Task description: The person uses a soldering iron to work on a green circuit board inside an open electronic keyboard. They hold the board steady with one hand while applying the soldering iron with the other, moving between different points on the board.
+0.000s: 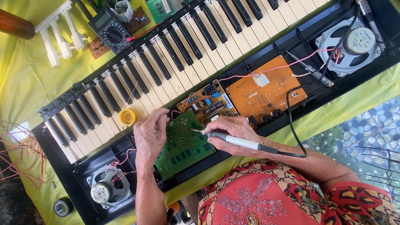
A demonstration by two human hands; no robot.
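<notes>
1. Left hand (151, 134), centre of the frame: fingers curled narrow, tips resting on the upper left edge of the green board (183, 143); whether they pinch anything cannot be told.
2. Right hand (233, 133), just right of centre: fingers wrapped around the grey soldering iron (233, 139), whose tip touches the green board's upper right part.
3. Green board: lies tilted in the opened keyboard (291, 37), low centre, between the two hands.
4. Black cord (291, 125): loops from the iron's rear up toward the upper right.
5. Orange boards (266, 89): right of centre, just above the right hand.
6. Speakers: one lower left (106, 187), one upper right (350, 46).
7. Solder spool (128, 117): on the keys, just above the left hand.
8. Multimeter (110, 29): upper left, on the yellow cloth (25, 79).
</notes>
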